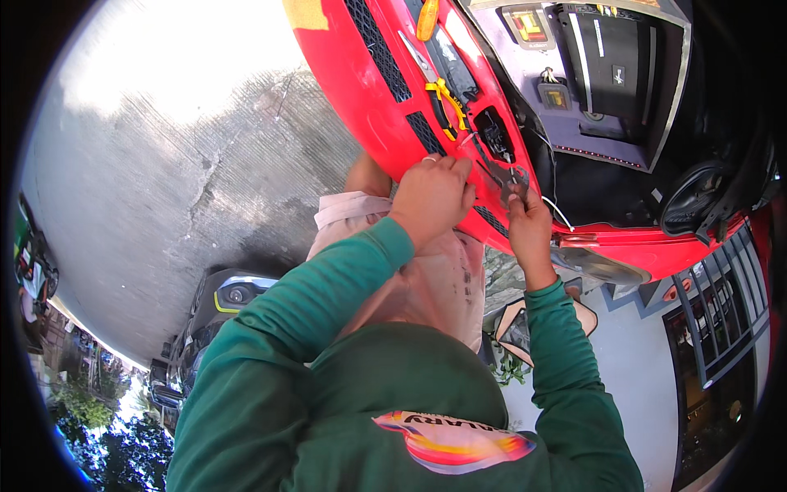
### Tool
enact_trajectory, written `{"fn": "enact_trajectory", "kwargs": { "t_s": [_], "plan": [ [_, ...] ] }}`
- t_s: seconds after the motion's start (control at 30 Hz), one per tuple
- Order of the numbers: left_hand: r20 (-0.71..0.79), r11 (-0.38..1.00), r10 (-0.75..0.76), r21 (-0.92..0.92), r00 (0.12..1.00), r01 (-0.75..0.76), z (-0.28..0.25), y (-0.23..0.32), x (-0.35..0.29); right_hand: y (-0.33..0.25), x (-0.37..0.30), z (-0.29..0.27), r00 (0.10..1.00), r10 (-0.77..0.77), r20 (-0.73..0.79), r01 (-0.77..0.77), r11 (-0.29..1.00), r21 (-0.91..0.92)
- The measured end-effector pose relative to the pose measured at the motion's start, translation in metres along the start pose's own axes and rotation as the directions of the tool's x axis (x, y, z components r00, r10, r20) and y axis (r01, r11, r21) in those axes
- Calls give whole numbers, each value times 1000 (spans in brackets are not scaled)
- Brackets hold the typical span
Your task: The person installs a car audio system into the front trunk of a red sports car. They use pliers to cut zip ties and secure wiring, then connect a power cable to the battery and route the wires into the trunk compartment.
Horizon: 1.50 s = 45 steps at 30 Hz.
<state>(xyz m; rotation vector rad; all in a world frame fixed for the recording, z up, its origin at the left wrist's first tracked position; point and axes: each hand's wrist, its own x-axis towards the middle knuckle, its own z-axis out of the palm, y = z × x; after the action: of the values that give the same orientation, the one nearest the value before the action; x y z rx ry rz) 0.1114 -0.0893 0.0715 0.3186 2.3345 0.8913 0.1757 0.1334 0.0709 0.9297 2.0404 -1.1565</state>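
In the head view, the work is centred on a red car panel (361, 90), by which the far middle of the scene is crossed; in it, on the right side, an opening (494, 135) is seen, with dark parts visible inside; a small grey piece (515, 179) is held just on the near side of that opening by the right hand (533, 234), its thumb and fingers being clamped on the piece at the edge of the panel; the exact shape of the piece is partly hidden by the fingertips. The left hand (433, 197) is placed to the left of it, over the panel, with the fingers curled close together; whether anything is pinched there cannot be told.

Beyond the hands, a tool with yellow-and-black handles (448, 107) is laid on the panel, its metal end pointed away; an orange handle (427, 20) is seen farther off; black mesh strips (378, 49) are set into the panel to the left. To the right, a white cable (558, 211) is draped near the right hand; farther right, a box (566, 127) fitted with electronic units is carried in the open rear of the car; concrete ground (205, 123) is spread to the left; both arms are covered by green sleeves (328, 283).
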Motion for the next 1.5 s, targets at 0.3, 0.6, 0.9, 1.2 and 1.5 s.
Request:
{"fn": "enact_trajectory", "kwargs": {
  "t_s": [0.3,0.6,0.9,1.2,1.5],
  "plan": [
    [172,964,-20,265,985,-27,13,-27,46,-39,14,7,876,-469,-114,296,709,-640],
    [-56,964,139,236,989,-122,16,-28,49,-35,27,23,839,-511,-188,249,667,-702],
    [-4,952,152,270,988,-145,22,-24,58,-45,53,43,812,-541,-217,247,657,-713],
    [3,951,164,265,987,-159,14,-18,72,-47,77,57,785,-600,-152,287,571,-769],
    [0,943,189,279,982,-181,19,-27,62,-42,78,58,789,-604,-107,296,529,-795]
  ]
}}
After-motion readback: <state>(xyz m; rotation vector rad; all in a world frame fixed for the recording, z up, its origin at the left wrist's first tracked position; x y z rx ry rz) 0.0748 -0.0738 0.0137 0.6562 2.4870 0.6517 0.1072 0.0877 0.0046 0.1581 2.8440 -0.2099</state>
